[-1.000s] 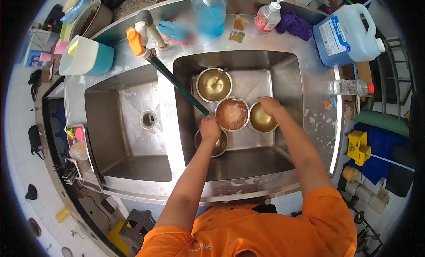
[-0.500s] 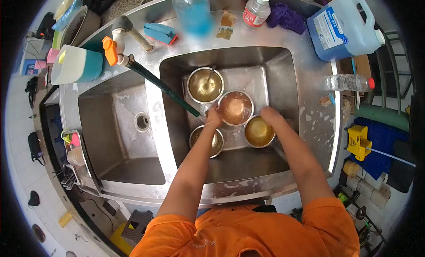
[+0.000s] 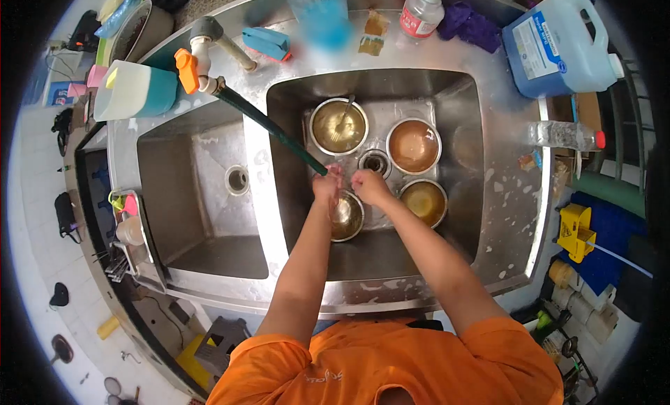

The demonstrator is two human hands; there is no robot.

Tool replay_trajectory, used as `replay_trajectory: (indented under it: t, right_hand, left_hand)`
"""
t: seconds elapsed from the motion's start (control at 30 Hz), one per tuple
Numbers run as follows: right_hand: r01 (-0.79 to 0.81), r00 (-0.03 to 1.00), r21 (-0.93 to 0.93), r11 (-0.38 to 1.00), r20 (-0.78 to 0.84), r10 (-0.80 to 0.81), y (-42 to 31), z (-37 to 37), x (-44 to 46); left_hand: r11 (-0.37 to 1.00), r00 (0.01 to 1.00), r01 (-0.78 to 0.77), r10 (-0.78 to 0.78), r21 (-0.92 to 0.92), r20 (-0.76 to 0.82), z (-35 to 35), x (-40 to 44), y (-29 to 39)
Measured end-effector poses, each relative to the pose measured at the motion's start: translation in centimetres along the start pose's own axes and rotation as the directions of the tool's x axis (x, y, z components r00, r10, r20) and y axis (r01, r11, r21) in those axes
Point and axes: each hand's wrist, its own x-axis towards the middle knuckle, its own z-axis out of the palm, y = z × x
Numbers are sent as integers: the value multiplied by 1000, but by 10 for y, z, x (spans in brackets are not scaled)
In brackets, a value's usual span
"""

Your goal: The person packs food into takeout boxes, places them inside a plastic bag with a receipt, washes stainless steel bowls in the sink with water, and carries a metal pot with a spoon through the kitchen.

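Observation:
My left hand [image 3: 326, 186] is right at the end of the dark green hose [image 3: 276, 131], its fingers apart and partly blurred. Beside it, my right hand [image 3: 372, 187] has its fingers curled in, with no object visible in them. Several metal bowls stand in the right sink basin: one with yellowish liquid and a utensil [image 3: 339, 127] at the back left, a coppery-looking bowl [image 3: 413, 147] at the back right, a golden bowl [image 3: 423, 203] at the front right, and another bowl [image 3: 347, 218] just below my left hand, partly covered by it. Between them lies the drain [image 3: 375, 163].
The left basin [image 3: 202, 255] has its own drain. Along the back ledge are an orange-handled tap [image 3: 187, 70], a blue brush [image 3: 266, 41], a pump bottle [image 3: 421, 14], and a purple cloth [image 3: 469, 26]. A blue jug [image 3: 558, 46] and a clear bottle [image 3: 565, 135] are at right.
The coppery bowl has shifted toward the back right, uncovering the drain. My right hand has left the golden bowl's area and come left, near my left hand at the hose end.

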Motion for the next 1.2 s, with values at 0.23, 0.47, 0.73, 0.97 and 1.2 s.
replay_trajectory:
  t: [0.23, 0.47, 0.73, 0.97, 1.2]
  right_hand:
    - [-466, 884, 674, 574, 381, 270, -11, 78, 46]
    - [156, 984, 40, 987, 86, -159, 21, 93, 68]
    - [-380, 910, 552, 742, 368, 192, -56, -7, 21]
    - [-296, 927, 741, 603, 69, 369, -44, -25, -7]
    - [-389, 920, 915, 105, 380, 100, -38, 28, 7]
  left_hand:
    - [894, 897, -141, 297, 426, -327, -35, -62, -18]
    - [337, 944, 85, 275, 938, -184, -64, -29, -58]
    - [831, 881, -459, 380, 314, 282, -30, 38, -44]
    - [898, 988, 134, -87, -419, 129, 9, -6, 5]
    - [981, 991, 131, -129, 144, -24, -26, -119, 37]
